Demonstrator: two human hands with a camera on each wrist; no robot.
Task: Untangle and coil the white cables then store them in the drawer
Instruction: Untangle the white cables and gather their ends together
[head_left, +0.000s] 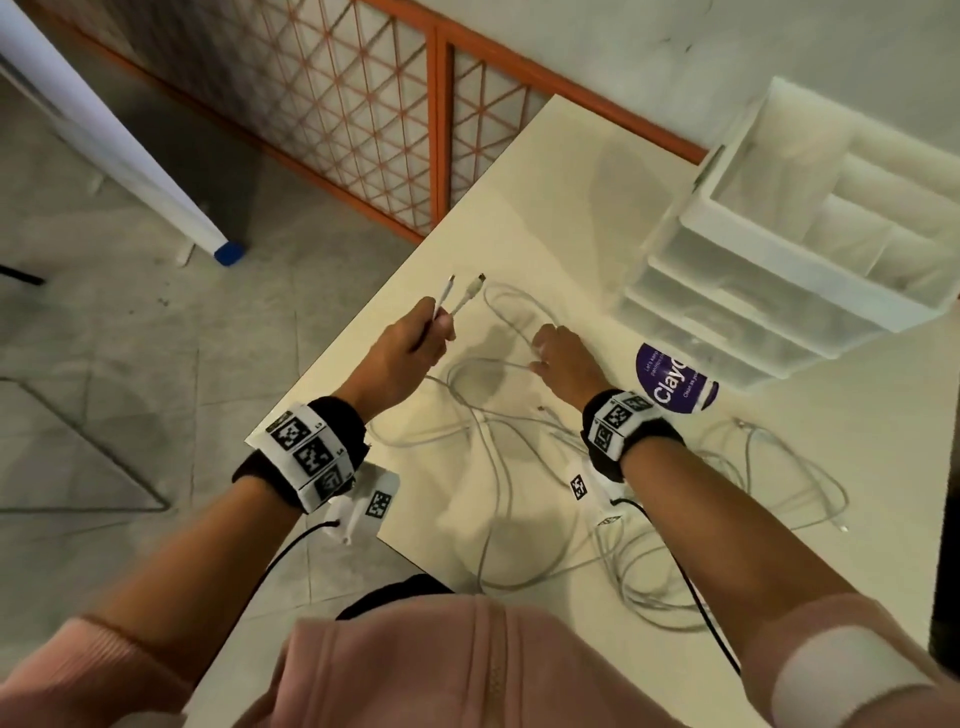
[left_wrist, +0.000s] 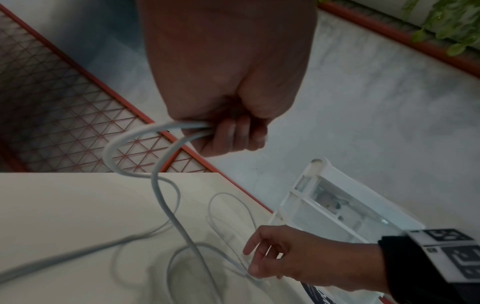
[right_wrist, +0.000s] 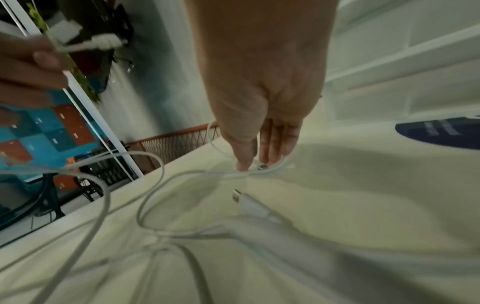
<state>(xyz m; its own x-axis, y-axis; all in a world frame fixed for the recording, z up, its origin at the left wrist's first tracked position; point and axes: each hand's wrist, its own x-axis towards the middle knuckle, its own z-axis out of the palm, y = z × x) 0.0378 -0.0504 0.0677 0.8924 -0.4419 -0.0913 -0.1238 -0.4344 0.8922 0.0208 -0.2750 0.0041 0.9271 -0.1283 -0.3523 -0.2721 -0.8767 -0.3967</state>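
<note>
A: Okay, fingers first — left hand (head_left: 410, 348)?

B: Curled tight round two strands of the white cables (head_left: 498, 467), lifted off the table; both connector ends (head_left: 465, 288) stick out past the knuckles.

A: Right hand (head_left: 563, 364)?

B: Low over the table (head_left: 571, 218), thumb and fingertips (right_wrist: 244, 164) pinching a thin loop where it lies on the surface.

A: Rest of the cable?

B: Loose tangle on the tabletop between and behind both wrists, more loops off to the right. One free plug (right_wrist: 249, 203) lies near the right hand.

A: Anything in the way?

B: Purple round sticker (head_left: 672, 379) just beside the right hand. Clear drawer unit (head_left: 779, 270) at the far right — top drawer (head_left: 810, 249) pulled open, well apart from the cables. Pink sleeves (head_left: 852, 665) at the bottom edge.
</note>
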